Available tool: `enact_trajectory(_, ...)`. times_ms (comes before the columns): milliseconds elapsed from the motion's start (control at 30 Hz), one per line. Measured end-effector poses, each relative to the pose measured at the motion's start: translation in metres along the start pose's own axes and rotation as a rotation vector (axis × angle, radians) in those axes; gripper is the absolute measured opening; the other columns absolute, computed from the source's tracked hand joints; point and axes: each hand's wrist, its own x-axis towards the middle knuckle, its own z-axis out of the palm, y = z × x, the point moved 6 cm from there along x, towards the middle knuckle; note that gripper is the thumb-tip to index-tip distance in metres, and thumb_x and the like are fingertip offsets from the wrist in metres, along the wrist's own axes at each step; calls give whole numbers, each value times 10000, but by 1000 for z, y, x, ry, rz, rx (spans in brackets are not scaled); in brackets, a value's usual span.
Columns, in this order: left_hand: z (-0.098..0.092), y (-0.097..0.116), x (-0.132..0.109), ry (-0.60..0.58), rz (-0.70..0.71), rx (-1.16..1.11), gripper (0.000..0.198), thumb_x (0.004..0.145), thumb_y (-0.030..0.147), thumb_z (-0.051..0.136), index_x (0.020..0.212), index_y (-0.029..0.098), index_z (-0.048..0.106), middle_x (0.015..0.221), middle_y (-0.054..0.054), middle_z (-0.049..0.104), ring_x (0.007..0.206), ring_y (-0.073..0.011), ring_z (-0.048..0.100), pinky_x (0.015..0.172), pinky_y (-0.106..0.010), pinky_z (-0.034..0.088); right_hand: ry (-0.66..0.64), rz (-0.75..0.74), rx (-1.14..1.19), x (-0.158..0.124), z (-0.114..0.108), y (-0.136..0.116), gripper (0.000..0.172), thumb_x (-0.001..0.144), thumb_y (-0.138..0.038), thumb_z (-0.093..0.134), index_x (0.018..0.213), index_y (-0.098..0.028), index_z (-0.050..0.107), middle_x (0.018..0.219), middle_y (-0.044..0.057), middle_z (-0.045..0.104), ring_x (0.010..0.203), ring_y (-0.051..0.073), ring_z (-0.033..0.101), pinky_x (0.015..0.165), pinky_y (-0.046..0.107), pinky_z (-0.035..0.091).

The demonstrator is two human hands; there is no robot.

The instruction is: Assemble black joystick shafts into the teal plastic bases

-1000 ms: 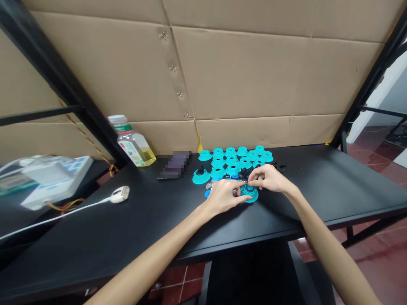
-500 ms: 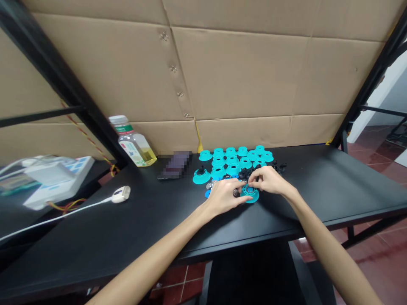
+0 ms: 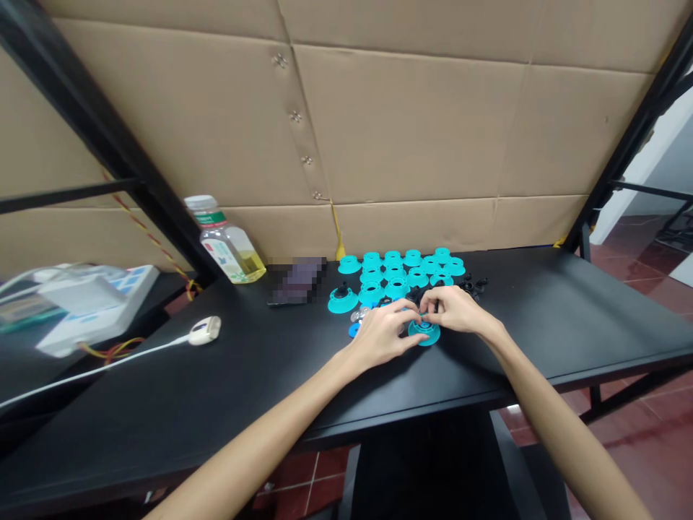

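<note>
A turquoise round flanged plastic part [image 3: 427, 336] with a blue centre lies on the black tabletop. My left hand [image 3: 382, 334] is closed on its left side, thumb at the near rim and fingers at the far side. Over the far edge, the fingertips of my right hand [image 3: 455, 309] are pinched together; whatever is between them is too small or hidden to name. Just beyond my hands lie small black parts [image 3: 416, 295], partly covered by them. Clear round pieces [image 3: 358, 315] and a blue disc [image 3: 354, 330] are beside my left hand.
Several more turquoise flanged parts [image 3: 371, 292] stand in rows behind my hands. One turquoise part with a black insert [image 3: 343, 300] is at their left. A phone [image 3: 297, 282], a bottle with yellow liquid [image 3: 232, 253] and a white cable plug [image 3: 205, 330] lie farther left. Cardboard [image 3: 411, 123] walls the back.
Both hands stay around the same turquoise part. The fingers of my left hand have shifted slightly over its centre, and my right fingertips have moved a little lower.
</note>
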Motion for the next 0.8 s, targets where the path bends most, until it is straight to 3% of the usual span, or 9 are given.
enact_trajectory(433, 1, 1, 1, -34, 8, -17, 231, 831, 425, 641, 877, 211, 712, 1046, -48, 677, 545, -84, 537, 551, -241, 408, -30, -20, 21, 1, 3, 1, 140, 712, -134, 598, 819, -182, 675, 702, -10, 626, 623, 97, 518, 569, 209, 330)
enact_trajectory(800, 2, -1, -1, -29, -27, -82, 211, 839, 415, 641, 885, 215, 689, 1049, -31, 674, 537, -78, 506, 517, -229, 357, -40, 15, 16, 0, 0, 2, 210, 677, -111, 567, 838, -191, 676, 689, -18, 618, 606, 94, 503, 558, 208, 317)
